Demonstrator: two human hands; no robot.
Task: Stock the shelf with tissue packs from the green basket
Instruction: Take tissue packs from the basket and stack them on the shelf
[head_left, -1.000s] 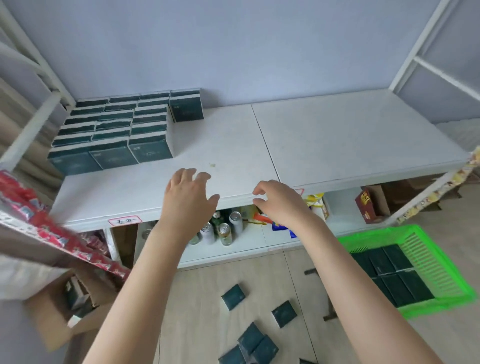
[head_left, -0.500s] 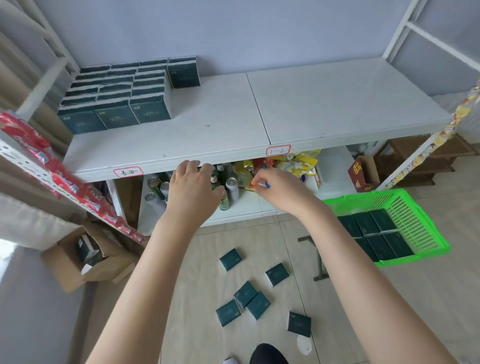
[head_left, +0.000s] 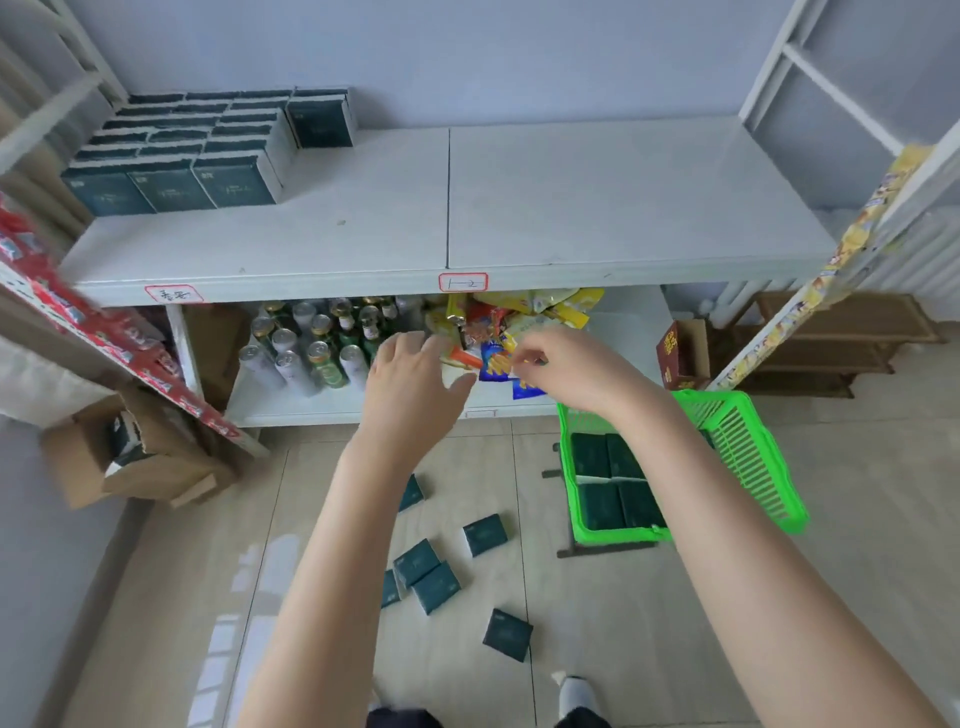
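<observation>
Dark green tissue packs (head_left: 197, 150) stand in rows at the back left of the white shelf (head_left: 571, 208). The green basket (head_left: 748, 457) sits on the floor at the right and holds several more packs (head_left: 613, 483). Loose packs (head_left: 426, 571) lie scattered on the floor between my arms. My left hand (head_left: 410, 384) hovers in front of the lower shelf with its fingers relaxed and nothing in it. Level with it, just left of the basket's rim, my right hand (head_left: 566, 369) has loosely curled fingers and holds nothing.
The lower shelf carries cans and bottles (head_left: 311, 343) and a heap of snack bags (head_left: 509, 322). A red box (head_left: 675, 353) stands at its right end. An open cardboard carton (head_left: 119, 452) is on the floor at left, under a slanted rack of red packets (head_left: 78, 322).
Both hands have dropped from the front edge of the top shelf to the level of the lower shelf. The view has tilted down, showing more floor and the basket nearer my right arm.
</observation>
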